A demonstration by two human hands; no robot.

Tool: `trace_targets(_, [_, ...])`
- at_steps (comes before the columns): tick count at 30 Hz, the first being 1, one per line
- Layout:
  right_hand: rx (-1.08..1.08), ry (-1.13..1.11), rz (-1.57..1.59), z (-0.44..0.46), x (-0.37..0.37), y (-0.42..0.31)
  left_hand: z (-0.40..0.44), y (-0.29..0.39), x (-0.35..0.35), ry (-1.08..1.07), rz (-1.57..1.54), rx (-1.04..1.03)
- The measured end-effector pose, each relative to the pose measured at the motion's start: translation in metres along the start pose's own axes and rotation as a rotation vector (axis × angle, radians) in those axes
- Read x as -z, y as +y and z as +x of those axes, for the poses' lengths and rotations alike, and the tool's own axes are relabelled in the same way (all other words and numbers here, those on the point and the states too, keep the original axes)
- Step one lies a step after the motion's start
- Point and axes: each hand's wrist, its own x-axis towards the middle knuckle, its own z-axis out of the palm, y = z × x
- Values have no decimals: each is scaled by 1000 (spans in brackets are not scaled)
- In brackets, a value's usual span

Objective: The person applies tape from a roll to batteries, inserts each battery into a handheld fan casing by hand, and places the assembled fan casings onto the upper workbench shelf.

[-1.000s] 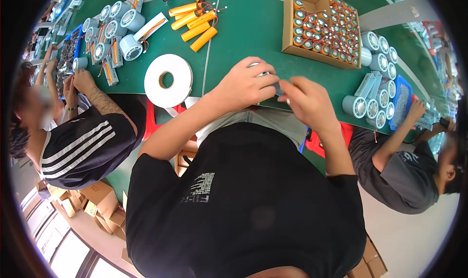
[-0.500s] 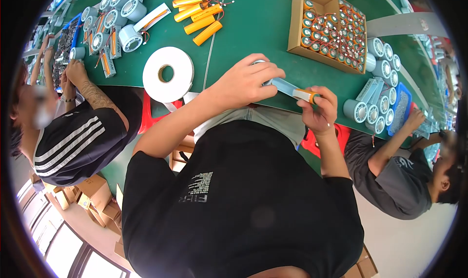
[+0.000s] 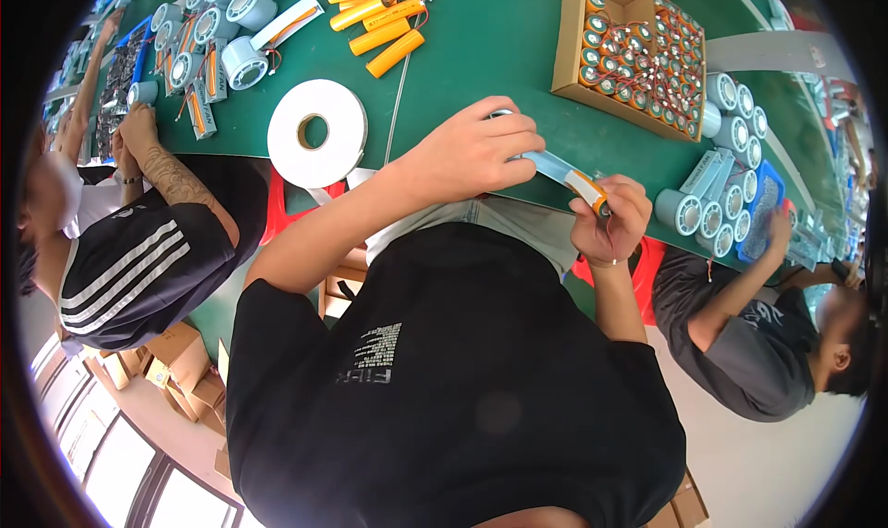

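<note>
My left hand (image 3: 476,150) is closed around the round end of a light blue handheld fan body (image 3: 552,167), hiding most of that end. From it the narrow handle points toward my right hand (image 3: 618,215). There my fingers are closed on an orange cylindrical battery (image 3: 601,204) with a white strip (image 3: 583,186) on its side. The battery lies at the handle's open end, partly within it. A thin wire hangs by my right palm. To the left of my hands, a large white tape roll (image 3: 347,139) lies at the table's near edge.
Loose orange batteries (image 3: 396,54) lie at the back of the green table (image 3: 472,47). A cardboard box (image 3: 578,74) of wired batteries stands right of them. Blue fan bodies (image 3: 245,62) are grouped left, more (image 3: 689,211) right. Co-workers sit on both sides.
The battery and my right hand have shifted slightly right and down, and the battery's end shows more. My left hand keeps its grip. The right co-worker's hand has moved a little.
</note>
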Motion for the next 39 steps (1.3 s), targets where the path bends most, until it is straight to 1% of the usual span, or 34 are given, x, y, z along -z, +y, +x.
trace_targets(11, [58,78,90,25,4,-6,5,-1,0,-31,1,-30])
trace_targets(15, [54,-287,11,28,6,-2,2,-2,-1,-24,-11,-36])
trace_targets(16, [49,-290,13,30,5,-5,0,-1,-1,-26,-14,-32])
trace_targets(20, [-56,-544,-21,58,-5,-12,1,-4,-3,40,-85,-33])
trace_targets(21, [-55,-543,-22,59,-6,-10,1,-4,-3,41,-85,-34])
trace_targets(25, [-66,-707,102,63,-14,2,0,-4,-6,170,-109,-21])
trace_targets(31, [-26,-815,63,62,-19,13,-2,-8,-2,128,-97,-47])
trace_targets(36, [-66,-919,-4,74,-12,9,-1,-11,-2,106,-120,-60])
trace_targets(39, [-124,-958,-134,79,-12,-3,2,-11,-3,100,-98,-56])
